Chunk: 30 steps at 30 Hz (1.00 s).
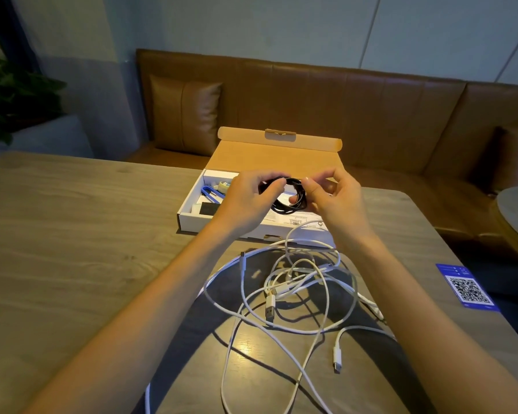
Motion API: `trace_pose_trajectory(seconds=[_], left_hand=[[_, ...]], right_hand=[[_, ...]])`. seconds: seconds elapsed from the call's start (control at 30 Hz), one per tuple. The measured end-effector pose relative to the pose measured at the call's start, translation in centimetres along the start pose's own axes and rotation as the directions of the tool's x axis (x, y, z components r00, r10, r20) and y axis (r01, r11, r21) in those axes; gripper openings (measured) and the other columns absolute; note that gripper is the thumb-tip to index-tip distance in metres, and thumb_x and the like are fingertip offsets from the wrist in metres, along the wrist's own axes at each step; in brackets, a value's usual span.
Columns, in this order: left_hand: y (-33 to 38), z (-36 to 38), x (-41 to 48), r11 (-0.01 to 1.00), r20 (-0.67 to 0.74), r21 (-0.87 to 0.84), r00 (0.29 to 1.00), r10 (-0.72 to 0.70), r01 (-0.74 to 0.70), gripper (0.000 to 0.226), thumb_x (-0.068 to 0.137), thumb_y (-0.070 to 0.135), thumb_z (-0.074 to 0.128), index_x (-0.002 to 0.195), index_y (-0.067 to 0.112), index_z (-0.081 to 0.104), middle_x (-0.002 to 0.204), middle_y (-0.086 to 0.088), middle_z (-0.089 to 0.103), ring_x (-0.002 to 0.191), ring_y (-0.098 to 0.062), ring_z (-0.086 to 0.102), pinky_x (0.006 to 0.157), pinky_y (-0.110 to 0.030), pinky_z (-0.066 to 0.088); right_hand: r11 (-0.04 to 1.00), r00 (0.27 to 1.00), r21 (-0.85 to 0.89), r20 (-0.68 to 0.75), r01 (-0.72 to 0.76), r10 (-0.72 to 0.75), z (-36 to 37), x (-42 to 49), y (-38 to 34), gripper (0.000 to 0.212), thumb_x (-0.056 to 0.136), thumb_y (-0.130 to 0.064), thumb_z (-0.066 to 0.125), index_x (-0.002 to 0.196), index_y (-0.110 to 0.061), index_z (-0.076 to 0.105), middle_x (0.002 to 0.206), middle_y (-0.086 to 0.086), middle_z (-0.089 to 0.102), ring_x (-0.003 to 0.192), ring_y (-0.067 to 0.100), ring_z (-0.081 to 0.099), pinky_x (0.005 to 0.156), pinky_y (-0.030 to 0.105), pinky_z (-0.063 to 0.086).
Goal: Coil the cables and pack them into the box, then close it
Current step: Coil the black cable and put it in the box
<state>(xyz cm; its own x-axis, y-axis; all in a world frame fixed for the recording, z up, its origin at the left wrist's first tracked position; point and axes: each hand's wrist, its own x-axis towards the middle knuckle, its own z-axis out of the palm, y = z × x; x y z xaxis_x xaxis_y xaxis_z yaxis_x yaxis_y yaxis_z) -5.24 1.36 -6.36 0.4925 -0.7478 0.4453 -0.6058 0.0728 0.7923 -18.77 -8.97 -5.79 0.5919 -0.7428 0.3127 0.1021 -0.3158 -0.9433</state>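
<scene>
A coiled black cable (293, 198) hangs just above the open white cardboard box (189, 218), held between both hands. My left hand (245, 201) pinches the coil's left side and my right hand (332, 195) pinches its top right. The box lid (269, 158) stands tilted back, brown inside. In front of the box, a tangle of white cables (284, 291) lies loose on the wooden table, with a USB plug (270, 307) and a smaller plug (337, 358) showing.
Inside the box's left end sit a blue looped item (208, 194), a small tape roll (223, 186) and a dark pad (208, 209). A blue QR-code card (467, 288) lies at the table's right. A brown leather bench (371, 115) runs behind the table.
</scene>
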Motion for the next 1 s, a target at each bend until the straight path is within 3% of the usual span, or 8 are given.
trace_pose_trajectory(seconds=[0.17,0.27,0.4,0.47,0.57,0.7,0.83,1.0], left_hand=[[0.2,0.3,-0.2,0.998,-0.034,-0.059,0.999,-0.018,0.016,0.029,0.099,0.030,0.060,0.125,0.019,0.069,0.108,0.002,0.073,0.101,-0.009,0.066,0.080,-0.018,0.055],[0.1,-0.3,0.0,0.975,0.057,-0.183,0.991,-0.120,0.128,0.032,0.096,0.033,0.065,0.126,0.024,0.066,0.108,0.004,0.073,0.101,-0.008,0.067,0.071,-0.011,0.052],[-0.6,-1.5,0.5,0.897,0.267,-0.326,0.939,-0.215,0.298,0.038,0.092,0.027,0.070,0.129,0.026,0.065,0.118,0.002,0.073,0.112,-0.016,0.066,0.091,-0.026,0.056],[-0.8,-1.7,0.6,0.911,0.259,-0.289,0.940,-0.223,0.296,0.038,0.091,0.021,0.072,0.129,0.025,0.067,0.118,0.000,0.073,0.111,-0.018,0.067,0.091,-0.028,0.057],[-0.7,-1.2,0.7,0.943,0.157,-0.209,0.961,-0.230,0.260,0.039,0.090,0.014,0.073,0.127,0.024,0.068,0.115,-0.003,0.071,0.104,-0.018,0.067,0.077,-0.022,0.059],[-0.6,-0.2,1.3,0.926,0.052,-0.239,0.956,-0.289,0.293,0.033,0.090,0.009,0.073,0.122,0.016,0.069,0.109,-0.001,0.070,0.093,-0.014,0.068,0.068,-0.017,0.057],[-0.3,0.1,2.1,0.838,0.079,-0.378,0.916,-0.394,0.393,0.030,0.089,0.009,0.072,0.119,0.008,0.071,0.105,-0.005,0.074,0.088,-0.014,0.069,0.066,-0.017,0.056],[0.0,0.7,1.9,0.742,0.074,-0.517,0.886,-0.457,0.426,0.030,0.089,0.012,0.072,0.119,0.007,0.071,0.107,-0.009,0.074,0.095,-0.019,0.069,0.066,-0.019,0.056]], right_hand=[[0.993,0.984,0.058,0.154,-0.099,0.089,-0.7,0.4,-0.1,0.018,0.099,-0.012,0.061,0.116,-0.009,0.064,0.099,0.012,0.076,0.090,0.027,0.076,0.075,0.032,0.062],[0.983,0.988,-0.169,0.152,0.064,-0.038,-1.1,0.6,0.4,0.024,0.096,-0.019,0.066,0.120,-0.015,0.068,0.099,0.003,0.077,0.091,0.016,0.075,0.080,0.035,0.063],[0.921,0.980,-0.336,0.081,0.198,-0.181,-1.2,0.8,0.7,0.019,0.094,-0.022,0.070,0.112,-0.018,0.074,0.094,-0.005,0.076,0.088,0.008,0.073,0.079,0.037,0.063],[0.921,0.981,-0.339,0.082,0.192,-0.174,-1.2,0.9,0.8,0.017,0.095,-0.019,0.069,0.111,-0.018,0.074,0.092,-0.006,0.076,0.085,0.008,0.073,0.078,0.034,0.063],[0.907,0.982,-0.375,0.093,0.190,-0.167,-1.1,1.2,0.9,0.018,0.097,-0.016,0.066,0.112,-0.016,0.075,0.088,-0.010,0.073,0.083,0.009,0.073,0.078,0.029,0.062],[0.938,0.994,-0.329,0.046,0.111,-0.102,-1.2,2.1,0.9,0.021,0.099,-0.014,0.062,0.116,-0.011,0.074,0.096,0.002,0.077,0.085,0.013,0.074,0.080,0.027,0.062],[0.985,0.998,-0.170,-0.069,-0.012,0.001,-1.0,2.4,1.2,0.014,0.098,-0.016,0.064,0.108,-0.009,0.071,0.091,0.006,0.076,0.080,0.014,0.075,0.080,0.034,0.063],[0.997,0.993,-0.076,-0.117,-0.027,0.018,-0.9,2.0,1.5,0.009,0.097,-0.024,0.064,0.095,-0.016,0.062,0.092,0.008,0.075,0.083,0.016,0.076,0.082,0.042,0.063]])
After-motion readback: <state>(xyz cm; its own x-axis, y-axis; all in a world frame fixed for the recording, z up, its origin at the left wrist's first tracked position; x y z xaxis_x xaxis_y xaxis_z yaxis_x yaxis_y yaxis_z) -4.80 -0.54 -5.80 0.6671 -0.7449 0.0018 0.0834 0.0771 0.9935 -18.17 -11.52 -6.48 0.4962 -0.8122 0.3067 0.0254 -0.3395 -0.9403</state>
